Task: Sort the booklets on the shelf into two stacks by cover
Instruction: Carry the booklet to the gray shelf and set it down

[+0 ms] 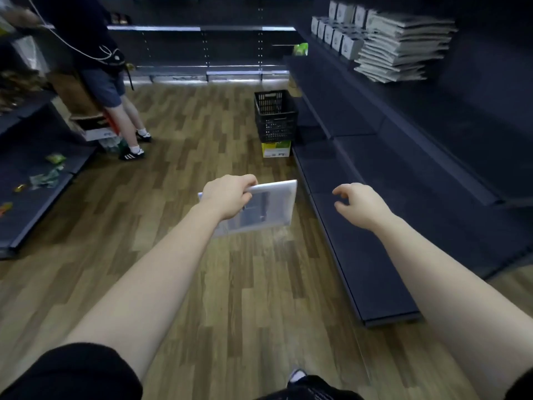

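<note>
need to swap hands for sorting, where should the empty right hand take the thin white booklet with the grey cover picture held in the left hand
Probably pinch the thin white booklet at its bare right edge, coming in from the right. The left hand grips its upper left corner, so that flat edge hangs free, facing the empty right hand.

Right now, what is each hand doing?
Left hand: grips a booklet by its edge, above the floor.
Right hand: open, fingers loosely curled, holding nothing.
</note>
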Motion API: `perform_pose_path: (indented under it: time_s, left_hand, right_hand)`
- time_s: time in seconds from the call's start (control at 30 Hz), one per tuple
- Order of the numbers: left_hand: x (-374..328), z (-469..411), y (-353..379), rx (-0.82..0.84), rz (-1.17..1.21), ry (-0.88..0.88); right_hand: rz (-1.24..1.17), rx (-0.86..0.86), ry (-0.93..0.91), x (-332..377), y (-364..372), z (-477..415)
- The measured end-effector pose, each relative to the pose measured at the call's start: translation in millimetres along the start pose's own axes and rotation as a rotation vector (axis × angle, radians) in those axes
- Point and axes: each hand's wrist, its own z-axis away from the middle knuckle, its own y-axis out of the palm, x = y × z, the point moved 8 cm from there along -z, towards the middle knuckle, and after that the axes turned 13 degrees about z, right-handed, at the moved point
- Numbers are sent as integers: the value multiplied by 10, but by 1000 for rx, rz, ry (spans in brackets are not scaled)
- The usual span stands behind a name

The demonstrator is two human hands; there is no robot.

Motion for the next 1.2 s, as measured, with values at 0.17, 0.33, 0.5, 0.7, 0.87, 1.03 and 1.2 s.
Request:
perform_pose_path:
  time_s: [0.17,0.33,0.5,0.7,0.87,1.03,1.2]
  left_hand:
    - [-159,-1059,179,2,37,82]
    - [-406,-2155,215,13,43,155]
    - [-744,-3261,204,11,54,231]
    - [-1248,-4317,393,34,142,365]
    - [-1620,-5199,707,189,454,442]
    - [-2071,-5974,807,387,706,501]
    - [-2594,-6475,859,521,799,593]
  right_hand:
    - [11,-35,48,-443,-36,-873]
    - [11,-108,92,-990,-335,-1736]
    - [43,-150,178,-1612,-656,-2437]
    - [62,-129,312,-2271,-732,-2898]
    - [84,-134,436,-2771,-739,-3236]
    - [68,-192,631,-3186,-840,-3487]
    - [77,-187,821,-3443,-855,-3541]
